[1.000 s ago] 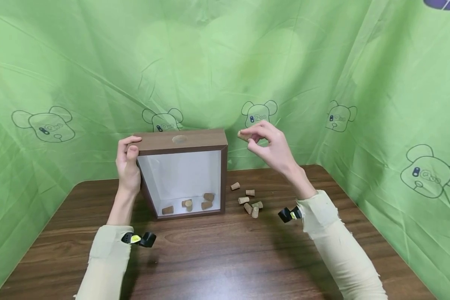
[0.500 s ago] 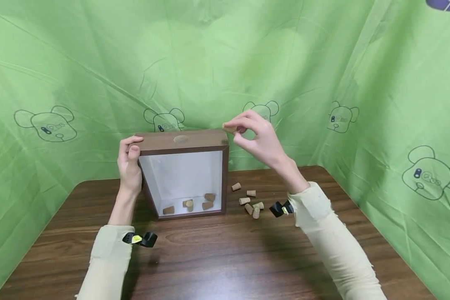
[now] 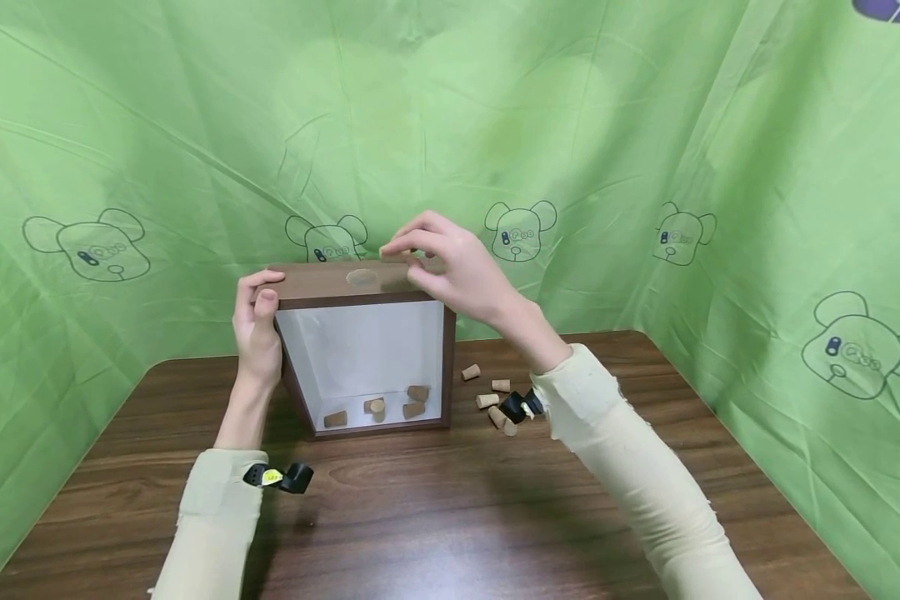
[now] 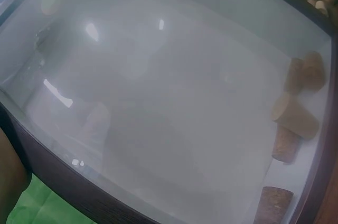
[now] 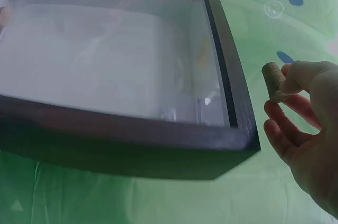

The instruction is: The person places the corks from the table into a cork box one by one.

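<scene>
A dark brown shadow box frame (image 3: 450,367) with a clear front stands upright on the table, an oval hole (image 3: 361,277) in its top side. My left hand (image 3: 257,329) grips its upper left corner, thumb at the front and fingers over the top. Above the top's right half, my right hand (image 3: 457,262) pinches a cork stopper (image 5: 273,80) between thumb and fingers, just right of the hole. Several corks (image 3: 377,408) lie inside along the box's bottom, and they show at the right edge of the left wrist view too.
Several loose corks (image 3: 487,401) lie on the wooden table (image 3: 420,517) right of the box, partly hidden by the right wrist camera (image 3: 521,406). A green cloth (image 3: 607,125) with printed bear heads hangs behind and at both sides.
My right hand has moved left with the cork, from right of the box to over its top near the hole. The left hand and the box have stayed in place.
</scene>
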The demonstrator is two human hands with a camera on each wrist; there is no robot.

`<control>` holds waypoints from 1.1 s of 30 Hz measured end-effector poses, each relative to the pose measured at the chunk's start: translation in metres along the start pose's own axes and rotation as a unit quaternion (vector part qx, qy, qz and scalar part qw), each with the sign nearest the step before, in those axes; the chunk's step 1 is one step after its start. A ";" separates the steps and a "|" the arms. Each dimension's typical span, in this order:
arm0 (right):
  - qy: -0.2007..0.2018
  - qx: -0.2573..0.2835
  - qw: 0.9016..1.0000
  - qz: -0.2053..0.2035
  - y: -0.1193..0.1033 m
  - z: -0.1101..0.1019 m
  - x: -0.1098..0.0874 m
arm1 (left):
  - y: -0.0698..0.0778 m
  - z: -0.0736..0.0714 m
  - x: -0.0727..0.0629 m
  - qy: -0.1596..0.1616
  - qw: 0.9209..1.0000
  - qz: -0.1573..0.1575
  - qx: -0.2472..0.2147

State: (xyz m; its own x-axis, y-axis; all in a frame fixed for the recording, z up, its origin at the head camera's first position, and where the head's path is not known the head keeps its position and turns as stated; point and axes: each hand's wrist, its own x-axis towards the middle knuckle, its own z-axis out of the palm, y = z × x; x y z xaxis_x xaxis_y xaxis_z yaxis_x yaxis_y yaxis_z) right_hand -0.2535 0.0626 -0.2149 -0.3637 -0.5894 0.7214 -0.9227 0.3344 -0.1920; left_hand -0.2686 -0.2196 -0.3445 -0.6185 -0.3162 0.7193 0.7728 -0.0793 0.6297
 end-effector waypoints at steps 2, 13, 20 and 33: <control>-0.009 -0.009 1.000 0.002 -0.002 0.005 0.004 | 0.001 0.001 -0.001 0.001 1.000 0.000 0.000; -0.083 -0.029 0.995 0.038 -0.009 0.023 0.021 | 0.005 0.003 -0.001 0.003 1.000 -0.004 -0.012; -0.121 -0.062 0.989 0.065 -0.006 0.030 0.024 | 0.005 0.004 -0.001 0.008 1.000 -0.004 0.001; -0.102 -0.038 0.991 0.076 -0.009 0.027 0.017 | 0.003 0.002 -0.001 0.006 1.000 -0.005 -0.006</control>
State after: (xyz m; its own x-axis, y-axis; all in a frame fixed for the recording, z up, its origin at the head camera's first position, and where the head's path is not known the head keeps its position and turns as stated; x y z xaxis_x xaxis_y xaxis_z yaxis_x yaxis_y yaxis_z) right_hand -0.2552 0.0296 -0.2193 -0.5238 -0.6610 0.5373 -0.8453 0.4815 -0.2317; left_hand -0.2659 -0.2178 -0.3423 -0.6238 -0.3266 0.7101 0.7689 -0.0936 0.6325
